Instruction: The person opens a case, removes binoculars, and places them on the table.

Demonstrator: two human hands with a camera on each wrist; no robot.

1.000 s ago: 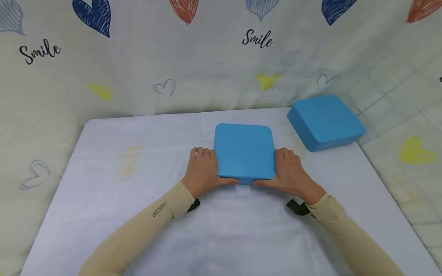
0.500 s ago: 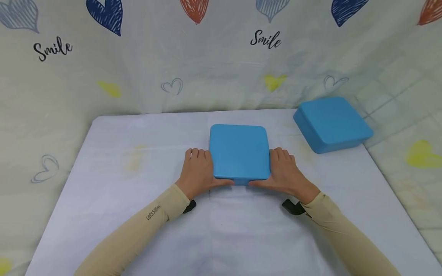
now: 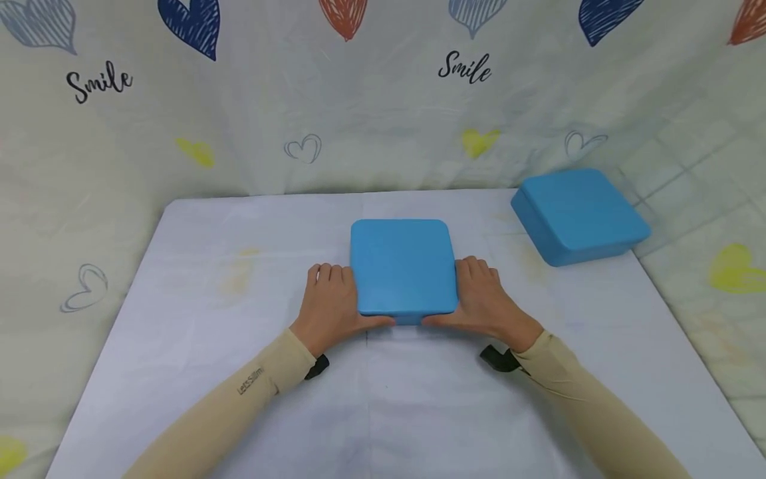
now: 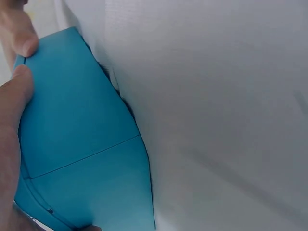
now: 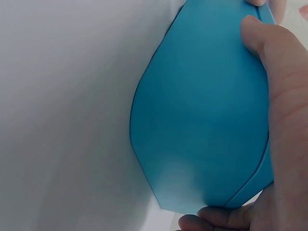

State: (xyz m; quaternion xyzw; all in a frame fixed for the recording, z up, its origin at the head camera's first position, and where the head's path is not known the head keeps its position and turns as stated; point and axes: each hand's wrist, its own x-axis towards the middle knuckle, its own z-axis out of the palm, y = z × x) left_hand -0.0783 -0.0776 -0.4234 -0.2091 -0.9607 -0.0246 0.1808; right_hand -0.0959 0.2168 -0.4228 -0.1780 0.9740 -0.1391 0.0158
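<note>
A square blue box with rounded corners lies flat near the middle of the white table. My left hand grips its left side, with the thumb along the near side. On the opposite side my right hand holds it the same way, and the two thumbs point toward each other. In the left wrist view the blue box shows a smooth side wall with a thin seam under the thumb. The right wrist view shows the thumb on the box and fingers curled around its side. The box's underside is hidden.
A second blue box sits turned at an angle at the table's far right corner. The white-covered table meets a hanging cloth printed with hearts and "Smile" at its back edge.
Both hands have slid the held box to the left across the table and slightly toward me. The second box has stayed in its place on the table while the head view shifted a little.
</note>
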